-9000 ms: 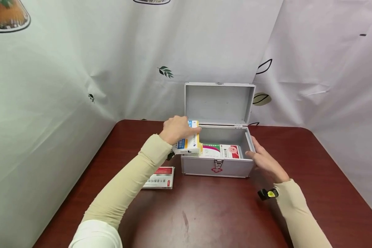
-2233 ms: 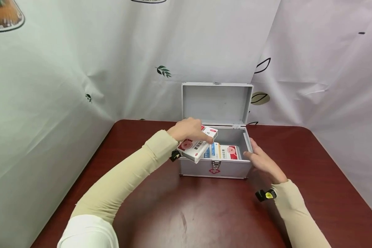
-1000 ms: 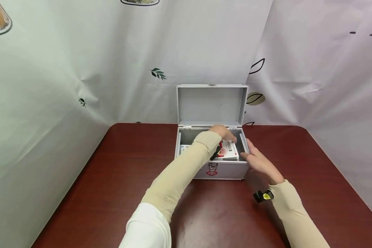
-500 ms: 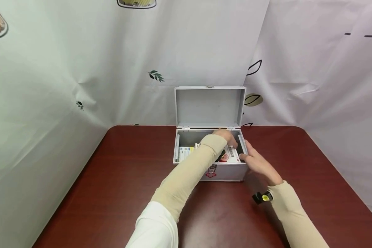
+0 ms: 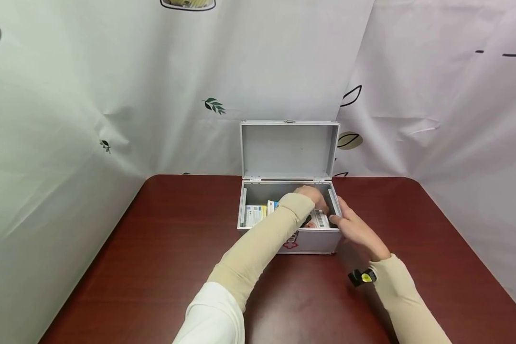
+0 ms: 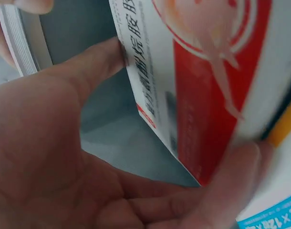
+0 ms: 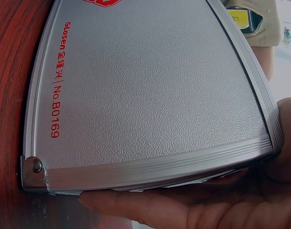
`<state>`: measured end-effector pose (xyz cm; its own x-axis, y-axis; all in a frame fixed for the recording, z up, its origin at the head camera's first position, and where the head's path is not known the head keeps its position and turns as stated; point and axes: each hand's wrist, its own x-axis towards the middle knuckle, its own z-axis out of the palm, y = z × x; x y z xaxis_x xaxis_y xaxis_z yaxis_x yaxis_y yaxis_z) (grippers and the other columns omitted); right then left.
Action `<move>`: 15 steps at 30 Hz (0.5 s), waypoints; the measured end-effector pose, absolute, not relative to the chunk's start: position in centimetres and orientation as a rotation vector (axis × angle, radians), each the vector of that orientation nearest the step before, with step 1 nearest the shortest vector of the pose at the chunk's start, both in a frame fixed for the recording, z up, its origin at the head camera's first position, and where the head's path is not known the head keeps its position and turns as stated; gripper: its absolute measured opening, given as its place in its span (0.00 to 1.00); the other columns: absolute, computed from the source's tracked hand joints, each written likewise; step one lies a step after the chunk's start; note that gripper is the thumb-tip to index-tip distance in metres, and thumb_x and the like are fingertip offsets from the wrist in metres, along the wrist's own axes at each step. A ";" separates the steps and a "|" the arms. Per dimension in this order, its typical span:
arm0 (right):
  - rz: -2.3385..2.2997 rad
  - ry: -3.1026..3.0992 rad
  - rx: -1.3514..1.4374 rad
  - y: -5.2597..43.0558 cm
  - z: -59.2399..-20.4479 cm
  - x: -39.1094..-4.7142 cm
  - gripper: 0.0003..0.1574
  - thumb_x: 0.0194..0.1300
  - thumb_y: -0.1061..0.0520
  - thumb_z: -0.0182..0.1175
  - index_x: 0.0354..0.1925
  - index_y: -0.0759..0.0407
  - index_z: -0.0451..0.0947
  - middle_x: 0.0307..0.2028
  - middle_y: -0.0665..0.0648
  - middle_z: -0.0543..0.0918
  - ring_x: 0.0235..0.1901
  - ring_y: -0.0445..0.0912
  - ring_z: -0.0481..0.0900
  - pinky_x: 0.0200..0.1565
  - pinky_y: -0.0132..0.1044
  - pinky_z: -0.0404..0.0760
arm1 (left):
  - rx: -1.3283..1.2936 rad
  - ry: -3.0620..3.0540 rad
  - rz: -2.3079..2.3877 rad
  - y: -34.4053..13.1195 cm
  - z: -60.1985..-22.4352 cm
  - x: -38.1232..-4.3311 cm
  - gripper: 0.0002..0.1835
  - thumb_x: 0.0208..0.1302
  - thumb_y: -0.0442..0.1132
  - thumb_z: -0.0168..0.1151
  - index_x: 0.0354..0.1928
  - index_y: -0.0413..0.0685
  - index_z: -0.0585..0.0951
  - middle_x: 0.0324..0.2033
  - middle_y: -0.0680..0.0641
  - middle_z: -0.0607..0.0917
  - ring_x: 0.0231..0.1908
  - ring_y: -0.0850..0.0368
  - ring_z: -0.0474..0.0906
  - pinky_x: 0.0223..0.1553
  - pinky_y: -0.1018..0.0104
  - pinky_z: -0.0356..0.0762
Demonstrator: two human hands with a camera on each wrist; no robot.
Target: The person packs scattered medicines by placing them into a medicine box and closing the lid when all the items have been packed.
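Note:
The silver metal first-aid case (image 5: 316, 242) stands with its lid (image 5: 288, 152) raised. Reaching inside at the right end, my left hand (image 5: 311, 195) grips a white-and-red medicine box (image 6: 210, 109), thumb on one narrow side and fingers around the opposite edge. That box leans inside the case, partly covered by the hand in the head view. My right hand (image 5: 359, 232) holds the case's right wall, with its thumb over the rim and the fingers (image 7: 136, 207) along the outside. A white-and-yellow medicine box (image 5: 254, 215) sits at the case's left end.
Another white-and-blue box (image 5: 272, 206) shows beside the left forearm, which hides the middle of the case. The case stands on a dark red wooden table (image 5: 167, 248). A pale patterned curtain (image 5: 176, 71) hangs behind and at both sides.
Earlier my left hand lifted a yellow-blue box, then a white-and-red one, at the case's left end. The box lying on the table left it. The left hand then moved right and lower inside.

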<state>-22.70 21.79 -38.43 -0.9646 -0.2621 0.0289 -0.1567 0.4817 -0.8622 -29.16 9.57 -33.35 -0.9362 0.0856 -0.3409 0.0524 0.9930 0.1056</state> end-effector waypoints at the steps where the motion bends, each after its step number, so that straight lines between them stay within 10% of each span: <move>1: -1.510 2.606 -0.374 21.8 -38.5 -22.7 0.38 0.66 0.65 0.43 0.70 0.62 0.40 0.65 0.68 0.54 0.64 0.57 0.50 0.62 0.55 0.49 | 0.112 2.797 0.116 9.5 -33.5 -29.2 0.34 0.44 0.61 0.67 0.53 0.51 0.77 0.50 0.52 0.78 0.46 0.61 0.74 0.48 0.70 0.71; 15: -1.456 2.629 -0.362 21.7 -38.4 -22.8 0.39 0.66 0.65 0.42 0.70 0.64 0.37 0.66 0.70 0.50 0.65 0.60 0.49 0.61 0.58 0.50 | 0.103 2.775 0.148 9.3 -34.9 -30.3 0.38 0.39 0.64 0.69 0.53 0.52 0.78 0.52 0.50 0.78 0.45 0.60 0.74 0.46 0.69 0.71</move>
<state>-22.79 21.67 -38.44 -0.9650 -0.2619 0.0155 -0.1521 0.5104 -0.8464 -30.29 9.29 -34.88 -0.9331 0.0901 -0.3481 0.0525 0.9919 0.1159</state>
